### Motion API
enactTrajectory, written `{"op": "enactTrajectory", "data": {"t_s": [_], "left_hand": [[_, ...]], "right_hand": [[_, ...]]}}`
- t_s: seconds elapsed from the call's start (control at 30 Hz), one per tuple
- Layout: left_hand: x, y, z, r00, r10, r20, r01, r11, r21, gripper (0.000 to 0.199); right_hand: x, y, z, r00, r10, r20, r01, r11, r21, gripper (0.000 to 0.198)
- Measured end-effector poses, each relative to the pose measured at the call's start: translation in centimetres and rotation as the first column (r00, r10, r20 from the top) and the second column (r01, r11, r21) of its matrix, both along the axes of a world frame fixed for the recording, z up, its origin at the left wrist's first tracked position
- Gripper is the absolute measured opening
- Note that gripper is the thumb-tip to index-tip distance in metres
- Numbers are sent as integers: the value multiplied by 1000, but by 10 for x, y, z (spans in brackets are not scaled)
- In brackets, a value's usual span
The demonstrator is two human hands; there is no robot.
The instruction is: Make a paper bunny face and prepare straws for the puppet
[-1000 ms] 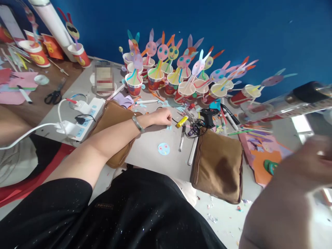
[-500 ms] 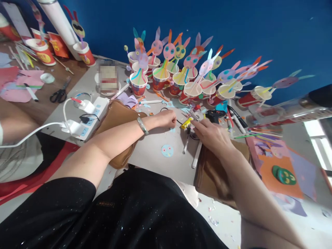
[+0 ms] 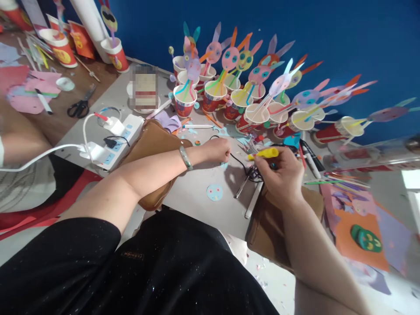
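My right hand [image 3: 285, 173] is raised a little over the table, thumb and fingers pinched on a short yellow tube-shaped thing [image 3: 269, 152] whose exact kind I cannot make out. My left hand [image 3: 219, 151] is curled closed above the grey tabletop [image 3: 197, 186]; whatever its fingers may hold is hidden. Between my forearms lies a round light-blue paper face [image 3: 215, 192] with pink eyes. A slim pen [image 3: 242, 187] and a white stick-like piece [image 3: 253, 202] rest beside it, below my right hand. A black cable [image 3: 239, 159] runs between both hands.
Paper cups [image 3: 185, 99] holding straw-stemmed rabbit faces line the blue wall. A power strip [image 3: 121, 144] stands left of a brown cushion [image 3: 154, 153]; another cushion [image 3: 272, 232] lies under my right forearm. Scissors [image 3: 80, 105] and another person's arm [image 3: 22, 127] are at left.
My right hand has picked up the yellow thing from the table and lifted it, moving slightly right. The left hand stays curled. The whole view has shifted a little.
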State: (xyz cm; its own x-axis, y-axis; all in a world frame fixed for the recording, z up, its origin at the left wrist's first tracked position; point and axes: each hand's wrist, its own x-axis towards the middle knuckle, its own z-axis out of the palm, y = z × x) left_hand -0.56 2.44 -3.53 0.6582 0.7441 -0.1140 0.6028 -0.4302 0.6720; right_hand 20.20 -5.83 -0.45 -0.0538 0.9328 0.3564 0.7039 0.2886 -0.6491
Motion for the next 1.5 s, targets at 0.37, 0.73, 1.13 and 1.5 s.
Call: {"op": "enactTrajectory", "data": {"t_s": [0.37,0.73,1.13,1.5], "left_hand": [[0,-5,3,998,53,-41,-53,999,4,14],[-3,-1,-10,994,67,-91,-58,994,97,10],[-3,1,7,970,-96,225,73,991,109,21],[-4,2,13,913,-4,407,57,991,-118,5]], "right_hand": [[-16,-1,-31,838,-92,-538,-56,966,-252,37],[-12,2,-33,723,-191,-663,-33,950,-309,40],[-10,3,-36,768,-182,-614,-19,952,-305,38],[-10,7,-23,603,-232,-764,229,967,-113,29]]}}
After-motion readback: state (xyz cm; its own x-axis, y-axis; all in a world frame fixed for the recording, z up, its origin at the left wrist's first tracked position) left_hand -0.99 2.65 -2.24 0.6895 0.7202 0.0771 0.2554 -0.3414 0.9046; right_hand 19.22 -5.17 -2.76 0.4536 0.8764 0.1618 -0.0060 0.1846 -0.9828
